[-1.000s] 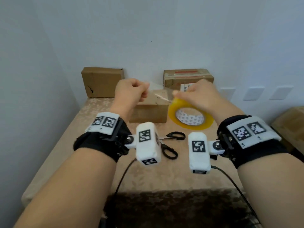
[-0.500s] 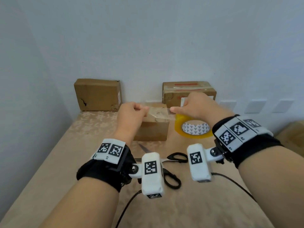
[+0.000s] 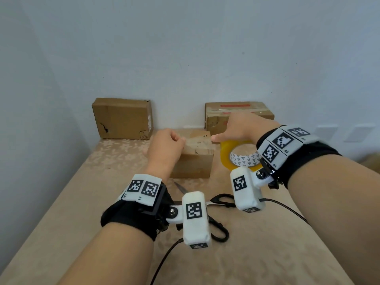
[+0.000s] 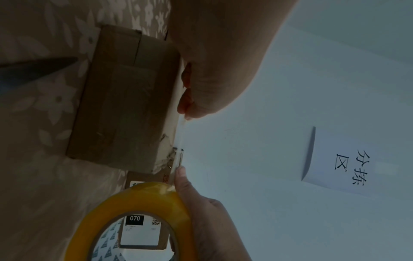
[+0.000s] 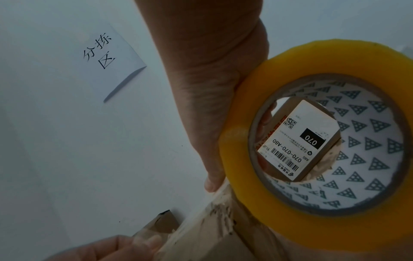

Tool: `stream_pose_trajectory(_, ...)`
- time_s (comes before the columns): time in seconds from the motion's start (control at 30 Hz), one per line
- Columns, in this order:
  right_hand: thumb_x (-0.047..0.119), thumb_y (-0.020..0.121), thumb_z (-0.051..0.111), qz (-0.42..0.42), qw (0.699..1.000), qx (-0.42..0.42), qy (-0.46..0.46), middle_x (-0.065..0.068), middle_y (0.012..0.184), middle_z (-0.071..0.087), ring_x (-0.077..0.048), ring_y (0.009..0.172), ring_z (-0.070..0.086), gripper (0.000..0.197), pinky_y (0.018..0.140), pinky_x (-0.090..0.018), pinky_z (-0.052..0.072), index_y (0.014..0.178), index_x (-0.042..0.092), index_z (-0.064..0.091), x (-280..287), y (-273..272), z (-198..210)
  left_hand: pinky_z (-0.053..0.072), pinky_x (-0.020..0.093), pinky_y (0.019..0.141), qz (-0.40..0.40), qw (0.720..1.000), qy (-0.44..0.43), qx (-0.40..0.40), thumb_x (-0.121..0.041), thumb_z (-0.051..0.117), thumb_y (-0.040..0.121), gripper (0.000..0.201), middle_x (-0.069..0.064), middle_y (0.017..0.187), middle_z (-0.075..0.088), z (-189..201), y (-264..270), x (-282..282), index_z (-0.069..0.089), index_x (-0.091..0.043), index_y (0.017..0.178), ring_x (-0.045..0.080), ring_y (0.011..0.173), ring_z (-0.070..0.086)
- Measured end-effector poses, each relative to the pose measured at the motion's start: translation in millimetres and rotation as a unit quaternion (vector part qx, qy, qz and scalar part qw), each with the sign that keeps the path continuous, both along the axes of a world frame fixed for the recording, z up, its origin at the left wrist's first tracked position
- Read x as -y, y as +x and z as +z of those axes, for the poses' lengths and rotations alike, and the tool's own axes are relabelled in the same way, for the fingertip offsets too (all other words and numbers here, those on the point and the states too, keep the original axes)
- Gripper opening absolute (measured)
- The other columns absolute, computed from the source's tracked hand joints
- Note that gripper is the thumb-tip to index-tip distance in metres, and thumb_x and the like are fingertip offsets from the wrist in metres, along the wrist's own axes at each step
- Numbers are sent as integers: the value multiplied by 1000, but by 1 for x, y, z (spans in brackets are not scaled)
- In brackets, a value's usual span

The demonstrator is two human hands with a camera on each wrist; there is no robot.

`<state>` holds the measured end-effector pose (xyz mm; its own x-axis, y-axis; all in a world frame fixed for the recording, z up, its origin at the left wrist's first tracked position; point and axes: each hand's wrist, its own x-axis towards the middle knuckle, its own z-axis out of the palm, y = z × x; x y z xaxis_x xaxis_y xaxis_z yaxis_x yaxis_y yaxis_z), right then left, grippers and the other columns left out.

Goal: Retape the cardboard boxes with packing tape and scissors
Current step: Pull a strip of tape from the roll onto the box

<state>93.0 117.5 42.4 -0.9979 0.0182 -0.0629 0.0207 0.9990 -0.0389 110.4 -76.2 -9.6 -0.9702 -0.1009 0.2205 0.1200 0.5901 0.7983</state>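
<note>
The left hand (image 3: 166, 149) is curled, pinching the free end of a clear tape strip (image 4: 182, 139) at the near-left top edge of the small box (image 3: 195, 161). The right hand (image 3: 240, 128) grips the yellow tape roll (image 3: 228, 153) just right of that box, fingers through its core and thumb (image 4: 181, 178) stretched out to the box's top right edge. The strip runs between the two hands, over the box top. Scissors (image 3: 218, 214) lie on the surface (image 3: 82, 202) nearer the body than both hands, partly hidden by the wrist cameras. Beyond the left hand a second box (image 3: 121, 118) stands against the wall; beyond the right hand sits a third (image 3: 216, 118), carrying a white label (image 5: 297, 141).
</note>
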Motion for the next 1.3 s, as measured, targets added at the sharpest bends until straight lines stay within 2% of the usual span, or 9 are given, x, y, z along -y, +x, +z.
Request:
stream_pose_trajectory(0.27,68,79,59,8,1000,9,-1,-2,63,53,-16,60,51,60,56,-30,38,60,12,51,4,-3,-1,41,49,95,19,998,-68,0,-29,59,86,22,-12,72,56,-3,-4,1,49,-26,67,18,81,56)
stream_pose_trajectory(0.53,68,80,59,3,999,26,18,0,67,50,-17,64,48,59,70,-34,44,62,14,44,8,-4,-5,39,49,95,19,992,-125,-4,-28,55,88,25,-12,71,50,-6,-3,-1,42,-27,67,21,83,54)
stream_pose_trajectory(0.77,68,80,59,1,999,30,11,-2,64,50,-16,60,47,61,61,-30,38,60,12,44,9,-3,-6,24,38,86,35,984,-175,-6,-28,53,90,23,-11,71,48,-5,-1,-3,43,-26,70,19,82,48)
stream_pose_trajectory(0.9,69,81,57,-3,999,31,17,-1,62,49,-16,58,48,63,57,-29,37,58,12,43,11,-3,-10,26,40,90,36,977,-211,10,-30,54,89,6,-4,95,55,-2,1,-3,54,-23,89,24,104,49)
stream_pose_trajectory(0.97,70,81,56,-6,999,30,22,-1,61,48,-17,57,47,63,58,-30,39,58,12,43,12,-3,-11,28,41,93,68,969,-236,16,-31,58,87,30,5,118,46,-5,1,-1,51,-16,112,28,114,41)
stream_pose_trajectory(1.03,69,82,55,-7,999,27,21,-1,61,48,-16,57,47,63,57,-30,39,58,12,44,12,-1,-12,28,38,94,90,964,-233,-88,-18,57,87,31,9,124,41,-9,2,2,48,-11,116,28,113,39)
stream_pose_trajectory(1.13,67,81,57,-6,1000,12,15,-2,61,49,-18,58,49,62,56,-30,38,59,11,46,14,2,-12,32,35,105,-71,950,-205,-223,-11,46,96,28,8,132,49,-9,8,-4,56,-11,122,24,122,44)
stream_pose_trajectory(1.2,66,80,58,-9,1000,5,8,-3,60,51,-20,60,51,61,60,-33,40,59,10,48,15,3,-13,20,34,115,-198,936,-264,-123,-32,35,102,45,5,151,35,-14,14,-16,37,-13,144,20,139,30)
stream_pose_trajectory(1.3,63,82,59,-24,999,20,-30,-4,67,54,-19,64,52,56,61,-32,40,63,11,49,15,8,-13,5,33,118,-236,885,-397,-53,-49,20,100,63,1,160,11,-27,10,-19,10,-17,152,15,146,10)
